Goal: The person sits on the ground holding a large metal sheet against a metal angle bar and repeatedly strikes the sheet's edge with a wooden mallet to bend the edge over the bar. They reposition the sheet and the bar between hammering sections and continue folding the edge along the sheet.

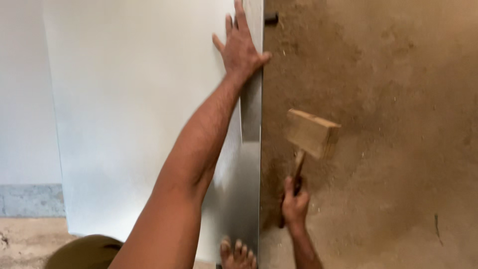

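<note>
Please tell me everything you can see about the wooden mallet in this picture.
The wooden mallet has a thick rectangular head of pale, unfinished-looking wood with visible grain, and a darker, narrow wooden handle set into its underside. The right hand grips the lower end of the handle, holding the mallet raised with the head upward. It hangs above the dusty brown floor, just to the right of the edge of the metal sheet, without touching the sheet. Nothing but the hand touches it.
</note>
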Demonstrator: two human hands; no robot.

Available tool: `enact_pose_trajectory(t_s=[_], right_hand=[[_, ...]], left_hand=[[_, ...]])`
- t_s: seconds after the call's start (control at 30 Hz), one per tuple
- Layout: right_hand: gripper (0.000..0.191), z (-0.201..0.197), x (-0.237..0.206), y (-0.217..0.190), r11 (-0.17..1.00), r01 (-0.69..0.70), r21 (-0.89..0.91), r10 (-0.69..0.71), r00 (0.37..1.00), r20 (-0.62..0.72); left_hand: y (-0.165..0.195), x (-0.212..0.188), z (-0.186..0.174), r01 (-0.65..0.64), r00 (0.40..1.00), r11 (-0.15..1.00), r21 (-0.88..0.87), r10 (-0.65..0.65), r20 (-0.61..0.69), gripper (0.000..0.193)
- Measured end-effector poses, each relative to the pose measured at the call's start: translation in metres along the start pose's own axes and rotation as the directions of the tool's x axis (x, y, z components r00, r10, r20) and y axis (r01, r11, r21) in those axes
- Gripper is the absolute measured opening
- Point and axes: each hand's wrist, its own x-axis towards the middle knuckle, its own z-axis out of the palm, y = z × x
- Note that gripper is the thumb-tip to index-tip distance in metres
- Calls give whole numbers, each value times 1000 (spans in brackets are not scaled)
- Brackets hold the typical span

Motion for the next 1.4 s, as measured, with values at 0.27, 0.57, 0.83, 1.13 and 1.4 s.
enact_pose_trajectory(t_s=[0.27,0.57,0.83,1.13,1.4], right_hand=[[47,62,204,-203,907,74,415,-113,991,70],[48,96,240,-231,861,-3,508,-43,996,78],[53,84,252,-222,910,-18,415,-86,970,229],[55,84,268,-208,964,-6,265,-104,910,402],[53,89,269,-207,906,-47,421,-63,968,244]], left_hand=[[18,-4,-21,90,993,994,-54,-85,79,149],[25,0,-26,157,970,986,59,-165,179,147],[41,0,-41,167,966,981,102,-183,180,141],[41,0,-35,178,957,962,205,-218,190,141],[41,-1,-31,178,967,965,194,-208,149,142]])
